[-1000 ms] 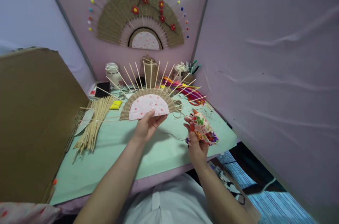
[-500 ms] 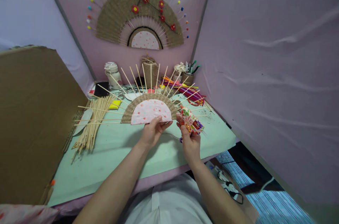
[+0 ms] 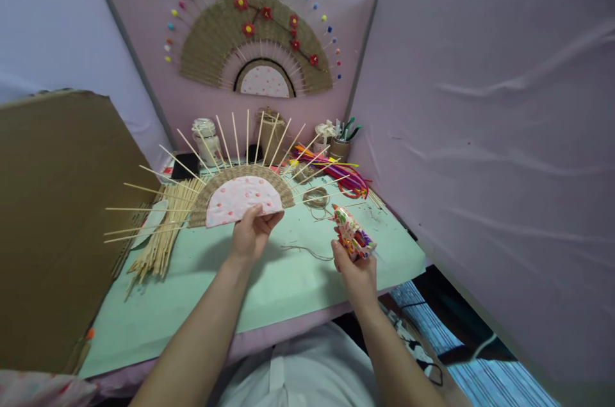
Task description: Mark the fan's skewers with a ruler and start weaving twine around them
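Note:
My left hand (image 3: 250,232) grips the lower edge of a half-made fan (image 3: 240,197). The fan has a pink dotted fabric half-circle, a woven jute band and several bare wooden skewers fanning outward, and I hold it upright above the mint-green table (image 3: 202,291). My right hand (image 3: 353,259) is closed round a small flower-patterned fabric bundle (image 3: 352,235), to the right of the fan and apart from it. A loose jute string (image 3: 307,250) lies on the table between my hands.
A finished fan (image 3: 259,41) with red flowers and coloured beads hangs on the back wall. A bundle of skewers (image 3: 166,231) lies at left beside a brown cardboard panel (image 3: 52,215). Jars, a twine coil (image 3: 316,197), pipe cleaners (image 3: 341,173) and a tool cup (image 3: 340,145) crowd the back.
My left hand has carried the fan to the left and slightly up. My right hand with the fabric bundle has drawn away from the fan, down and to the right.

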`<state>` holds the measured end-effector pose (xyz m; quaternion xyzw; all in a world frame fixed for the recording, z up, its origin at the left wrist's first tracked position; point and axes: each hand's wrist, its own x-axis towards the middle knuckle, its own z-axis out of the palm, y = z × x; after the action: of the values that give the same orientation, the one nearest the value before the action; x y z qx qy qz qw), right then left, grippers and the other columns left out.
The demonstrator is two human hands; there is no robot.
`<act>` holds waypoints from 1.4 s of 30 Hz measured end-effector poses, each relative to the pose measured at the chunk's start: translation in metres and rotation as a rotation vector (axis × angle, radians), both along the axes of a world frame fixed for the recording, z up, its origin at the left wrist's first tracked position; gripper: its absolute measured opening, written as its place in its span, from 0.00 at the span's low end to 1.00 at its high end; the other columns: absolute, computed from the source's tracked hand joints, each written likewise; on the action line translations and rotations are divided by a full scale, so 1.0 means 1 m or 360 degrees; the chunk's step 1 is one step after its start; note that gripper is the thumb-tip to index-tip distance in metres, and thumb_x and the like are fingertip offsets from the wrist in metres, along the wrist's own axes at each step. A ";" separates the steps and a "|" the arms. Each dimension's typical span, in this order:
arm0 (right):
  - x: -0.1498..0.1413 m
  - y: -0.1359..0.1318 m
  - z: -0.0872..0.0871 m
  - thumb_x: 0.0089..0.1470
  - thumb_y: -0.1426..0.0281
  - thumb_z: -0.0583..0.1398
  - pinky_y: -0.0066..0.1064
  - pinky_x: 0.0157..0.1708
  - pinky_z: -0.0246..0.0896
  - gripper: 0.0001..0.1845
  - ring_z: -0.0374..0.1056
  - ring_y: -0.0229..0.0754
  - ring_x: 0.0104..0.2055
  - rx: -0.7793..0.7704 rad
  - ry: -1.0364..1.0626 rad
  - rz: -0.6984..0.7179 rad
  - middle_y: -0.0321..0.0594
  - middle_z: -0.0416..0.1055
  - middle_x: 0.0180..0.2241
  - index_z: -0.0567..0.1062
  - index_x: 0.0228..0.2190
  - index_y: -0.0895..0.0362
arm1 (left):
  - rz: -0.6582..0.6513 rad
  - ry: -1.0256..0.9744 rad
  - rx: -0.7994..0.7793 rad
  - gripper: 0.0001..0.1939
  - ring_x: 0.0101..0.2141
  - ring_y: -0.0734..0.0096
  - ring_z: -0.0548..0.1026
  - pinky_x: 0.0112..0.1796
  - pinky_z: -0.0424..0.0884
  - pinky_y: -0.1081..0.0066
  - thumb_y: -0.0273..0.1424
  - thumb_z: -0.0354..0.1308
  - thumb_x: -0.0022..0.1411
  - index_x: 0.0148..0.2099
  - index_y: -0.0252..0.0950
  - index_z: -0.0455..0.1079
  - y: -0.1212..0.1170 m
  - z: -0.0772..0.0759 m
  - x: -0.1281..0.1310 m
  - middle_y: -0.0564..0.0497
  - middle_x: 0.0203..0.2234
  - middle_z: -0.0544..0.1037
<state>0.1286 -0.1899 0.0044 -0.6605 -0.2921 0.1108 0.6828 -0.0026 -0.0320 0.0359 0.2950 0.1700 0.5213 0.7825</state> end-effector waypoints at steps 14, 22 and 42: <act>0.001 0.004 0.007 0.44 0.52 0.63 0.34 0.29 0.63 0.22 0.67 0.42 0.26 -0.0241 -0.0058 -0.0015 0.39 0.73 0.24 0.79 0.31 0.58 | 0.0192 0.0093 0.0151 0.10 0.25 0.76 0.74 0.36 0.78 0.65 0.31 0.69 0.43 0.24 0.37 0.69 -0.016 -0.002 0.008 0.59 0.20 0.75; 0.002 0.005 0.004 0.45 0.50 0.63 0.31 0.25 0.59 0.22 0.64 0.41 0.22 -0.0357 -0.0025 -0.0022 0.35 0.68 0.17 0.78 0.28 0.58 | 0.0214 0.0096 0.0183 0.09 0.27 0.76 0.74 0.39 0.78 0.63 0.30 0.69 0.44 0.28 0.39 0.71 -0.018 0.000 0.007 0.60 0.22 0.75; 0.004 0.007 0.005 0.44 0.50 0.62 0.31 0.25 0.57 0.22 0.63 0.42 0.23 -0.0388 -0.0026 -0.0032 0.34 0.64 0.14 0.75 0.22 0.57 | 0.0200 0.0099 0.0169 0.10 0.26 0.75 0.74 0.34 0.79 0.65 0.31 0.69 0.43 0.26 0.38 0.70 -0.018 -0.001 0.007 0.58 0.21 0.75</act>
<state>0.1321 -0.1828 0.0089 -0.7424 -0.2755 0.1332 0.5960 0.0048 -0.0500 0.0347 0.3408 0.1844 0.5682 0.7259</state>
